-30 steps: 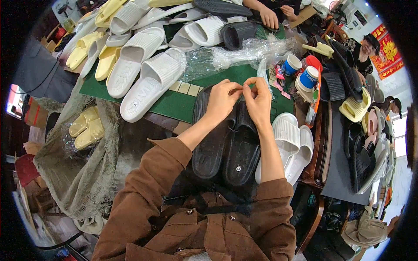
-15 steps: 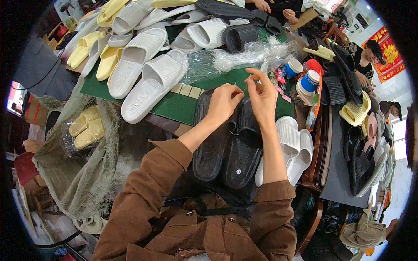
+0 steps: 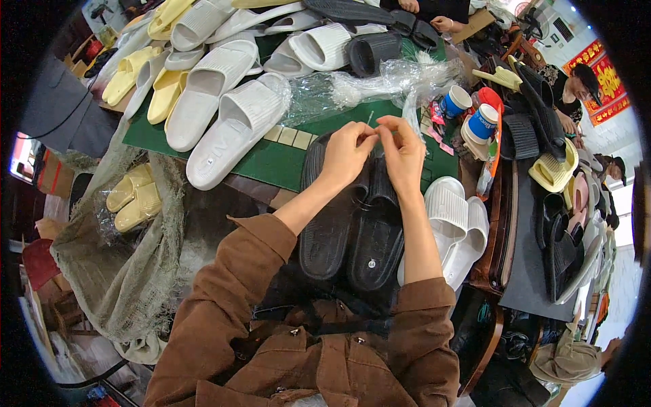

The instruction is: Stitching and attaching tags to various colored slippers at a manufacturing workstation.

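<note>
My left hand (image 3: 347, 154) and my right hand (image 3: 401, 157) meet above a pair of black slide sandals, fingertips pinched close together. A thin, pale plastic strand (image 3: 370, 117) pokes up between them; most of it is hidden by the fingers. Below, the left black slide (image 3: 324, 244) and the right black slide (image 3: 374, 254) lie side by side, toes away from me, their straps partly covered by my hands. A pair of white slides (image 3: 449, 224) sits just right of them, partly behind my right forearm.
Grey slides (image 3: 234, 132) and yellow slides (image 3: 129, 76) crowd the green mat (image 3: 271, 159). Clear plastic bags with white strands (image 3: 380, 85) lie beyond my hands. Paper cups (image 3: 483, 125) stand at right. A netting sack (image 3: 122, 285) hangs left. Co-workers (image 3: 573, 91) are at the far side.
My hands have drawn together, the right one moving slightly left and its raised fingers folding down to the left fingertips. The strand that was stretched between them now shows only a short end.
</note>
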A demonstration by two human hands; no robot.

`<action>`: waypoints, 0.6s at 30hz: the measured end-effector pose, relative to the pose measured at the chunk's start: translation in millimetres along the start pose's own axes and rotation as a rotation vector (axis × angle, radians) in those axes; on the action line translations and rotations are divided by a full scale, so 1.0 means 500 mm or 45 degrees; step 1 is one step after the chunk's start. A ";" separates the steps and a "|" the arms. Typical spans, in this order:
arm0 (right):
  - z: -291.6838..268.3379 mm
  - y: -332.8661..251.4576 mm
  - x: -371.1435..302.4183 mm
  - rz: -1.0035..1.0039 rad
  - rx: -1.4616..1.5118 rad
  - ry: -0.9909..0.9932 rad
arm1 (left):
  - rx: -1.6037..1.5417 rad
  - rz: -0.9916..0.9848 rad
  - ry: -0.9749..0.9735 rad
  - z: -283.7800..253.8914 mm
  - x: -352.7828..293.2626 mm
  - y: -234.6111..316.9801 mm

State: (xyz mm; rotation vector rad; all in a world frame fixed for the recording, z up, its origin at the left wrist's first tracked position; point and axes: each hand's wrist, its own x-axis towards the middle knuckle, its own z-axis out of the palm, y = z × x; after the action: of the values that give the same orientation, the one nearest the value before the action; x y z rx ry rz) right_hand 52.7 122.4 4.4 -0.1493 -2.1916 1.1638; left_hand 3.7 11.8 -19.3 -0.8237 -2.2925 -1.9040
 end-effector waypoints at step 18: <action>0.009 0.005 -0.009 -0.065 -0.051 0.046 | 0.034 0.002 0.052 0.000 0.001 -0.005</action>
State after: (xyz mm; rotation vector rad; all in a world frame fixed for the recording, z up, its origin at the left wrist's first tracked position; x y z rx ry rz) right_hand 53.1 119.1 -1.5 -0.1296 -2.1756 1.0816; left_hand 2.0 11.6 -21.3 -0.7760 -2.2876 -1.8669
